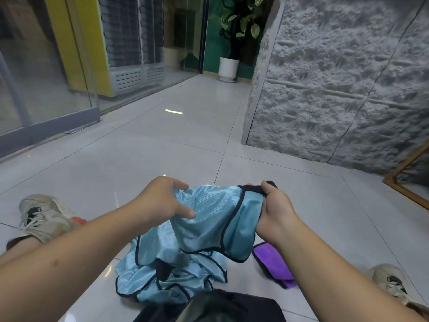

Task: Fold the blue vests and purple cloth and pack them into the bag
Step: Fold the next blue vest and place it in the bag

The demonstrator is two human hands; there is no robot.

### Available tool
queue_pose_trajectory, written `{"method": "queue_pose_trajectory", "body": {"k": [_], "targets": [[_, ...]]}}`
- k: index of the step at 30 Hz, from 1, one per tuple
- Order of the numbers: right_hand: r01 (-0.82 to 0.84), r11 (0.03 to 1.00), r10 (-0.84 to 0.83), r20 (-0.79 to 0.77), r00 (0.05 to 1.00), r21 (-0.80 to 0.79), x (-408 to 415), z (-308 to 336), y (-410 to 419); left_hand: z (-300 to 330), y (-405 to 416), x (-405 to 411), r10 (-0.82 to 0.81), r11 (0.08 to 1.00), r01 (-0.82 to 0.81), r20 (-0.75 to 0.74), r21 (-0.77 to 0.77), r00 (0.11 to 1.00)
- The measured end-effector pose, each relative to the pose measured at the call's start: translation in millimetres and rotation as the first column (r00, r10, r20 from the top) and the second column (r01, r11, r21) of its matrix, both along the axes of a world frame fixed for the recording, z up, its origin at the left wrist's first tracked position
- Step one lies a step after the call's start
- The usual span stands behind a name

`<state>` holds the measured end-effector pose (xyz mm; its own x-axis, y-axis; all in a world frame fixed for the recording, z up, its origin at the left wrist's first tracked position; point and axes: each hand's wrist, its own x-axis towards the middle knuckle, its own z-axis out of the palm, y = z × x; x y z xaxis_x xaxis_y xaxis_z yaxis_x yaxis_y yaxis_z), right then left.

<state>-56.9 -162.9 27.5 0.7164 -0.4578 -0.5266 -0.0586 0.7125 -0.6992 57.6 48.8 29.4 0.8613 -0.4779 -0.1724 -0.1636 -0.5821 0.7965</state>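
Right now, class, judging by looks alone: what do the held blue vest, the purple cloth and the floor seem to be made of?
Blue vest: probably thin synthetic mesh, shown by its sheen, fine weave and limp drape, with dark binding on the edges.
Purple cloth: likely microfibre or terry, since it looks matte and fuzzy.
Floor: glazed tile, glossy with reflections and grout lines.
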Motion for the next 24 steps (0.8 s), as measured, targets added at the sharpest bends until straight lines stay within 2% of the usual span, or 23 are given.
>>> {"method": "queue_pose_trajectory", "body": {"k": [4,6,8,11,17,20,22,24], "targets": [[-0.126,0.990,0.129,0.045,0.991,-0.067,-4.4,8.2,4.3,8.3,-1.5,-1.5,0.021,0.993,-0.029,0.074,0.113,0.997],[-0.211,0.958,0.223,0.042,0.974,-0.196,-4.3,12.6,5.7,13.4,-0.8,1.1,0.019,0.991,-0.037,0.135,0.129,0.991],[-0.285,0.883,0.292,-0.040,0.956,-0.373,-1.9,11.8,1.5,17.3,1.5,5.9,0.021,0.991,-0.045,0.178,0.129,0.984],[-0.417,0.752,0.378,-0.184,0.907,-0.511,-3.0,15.5,-3.2,19.7,8.6,14.3,0.019,0.998,-0.026,0.132,0.053,0.991],[-0.505,0.557,0.346,-0.369,0.863,-0.659,-4.4,22.0,-14.9,25.6,20.4,13.5,-0.103,0.983,0.096,-0.035,-0.158,0.994],[-0.526,0.455,0.331,-0.411,0.849,-0.719,-10.4,24.6,-17.9,23.5,24.6,6.9,-0.188,0.944,0.164,-0.057,-0.285,0.981],[-0.482,0.511,0.370,-0.324,0.871,-0.712,-14.4,21.4,-20.1,19.8,25.4,3.9,-0.196,0.908,0.133,-0.124,-0.398,0.973],[-0.428,0.643,0.393,-0.206,0.896,-0.635,-16.5,14.6,-21.0,14.5,23.8,2.5,-0.188,0.867,0.042,-0.249,-0.496,0.950]]}}
